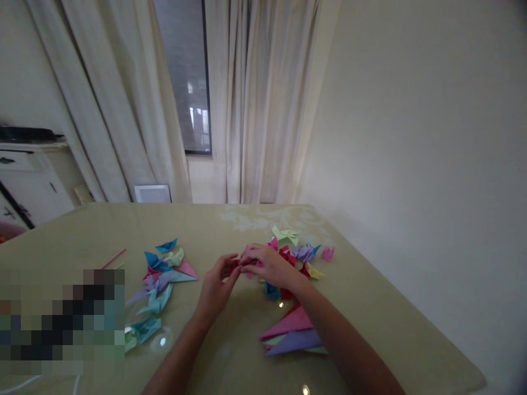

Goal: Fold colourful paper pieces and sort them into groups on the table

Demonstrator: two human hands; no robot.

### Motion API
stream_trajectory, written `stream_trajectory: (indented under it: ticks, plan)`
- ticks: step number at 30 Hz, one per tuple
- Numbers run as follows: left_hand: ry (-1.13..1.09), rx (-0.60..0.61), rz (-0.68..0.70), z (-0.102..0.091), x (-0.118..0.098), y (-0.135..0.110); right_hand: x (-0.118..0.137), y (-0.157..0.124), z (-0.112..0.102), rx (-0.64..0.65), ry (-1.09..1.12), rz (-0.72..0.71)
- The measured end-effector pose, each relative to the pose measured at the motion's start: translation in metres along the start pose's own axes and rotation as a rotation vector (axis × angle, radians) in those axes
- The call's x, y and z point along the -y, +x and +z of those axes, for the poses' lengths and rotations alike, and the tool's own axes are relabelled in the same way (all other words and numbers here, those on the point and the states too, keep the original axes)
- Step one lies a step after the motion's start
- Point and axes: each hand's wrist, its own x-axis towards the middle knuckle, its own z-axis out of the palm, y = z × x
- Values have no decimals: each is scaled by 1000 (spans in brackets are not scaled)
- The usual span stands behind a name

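Note:
My left hand [216, 285] and my right hand [267, 263] meet over the middle of the table [370, 307]. Their fingertips pinch a small red folded paper piece [235, 264] between them. Directly behind my right hand lies a cluster of folded paper shapes [302, 252] in green, purple, red, pink and yellow. A blue folded bit [272, 291] shows under my right wrist.
Another pile of folded paper shapes [162, 269] in blue, teal, pink and purple lies to the left. Flat triangular sheets [292, 332] in pink and purple lie beside my right forearm. A thin pink stick [113, 258] rests far left. Curtains and a window [185, 77] stand behind the table.

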Motion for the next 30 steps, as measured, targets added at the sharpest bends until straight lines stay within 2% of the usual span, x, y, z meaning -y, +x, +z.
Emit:
stream_trajectory:
  ticks: [3,5,7,9,11,13,15,17,20,22,24,26,30]
  plan:
    - [-38,63,14,3,-14,-3,4,-10,-10,-45,0,-15]
    - [27,103,65,2,-21,-3,4,-24,-17,-134,-4,32]
    - [180,50,143,-3,-23,0,-1,-44,-22,-238,12,118]
    - [385,-82,179,-12,-20,4,-11,-67,-24,-304,49,209]
    - [658,-210,122,-24,-11,8,-22,-89,-23,-352,94,295]
    - [985,-279,6,-37,0,7,-32,-106,-20,-406,123,367]
    - [1261,-298,-119,-48,9,3,-36,-114,-16,-426,127,405]
    - [1403,-246,-242,-55,14,-1,-36,-115,-13,-403,146,419]
    - [1432,-79,-352,-58,17,-1,-33,-112,-9,-358,210,432]
    - [1402,12,-309,-57,18,1,-32,-110,-6,-339,245,433]
    - [1352,67,-208,-54,18,4,-30,-110,-2,-332,280,424]
    - [1302,53,-106,-53,19,7,-26,-109,1,-323,302,403]
    - [1268,-152,-28,-56,18,11,-17,-108,5,-277,232,312]
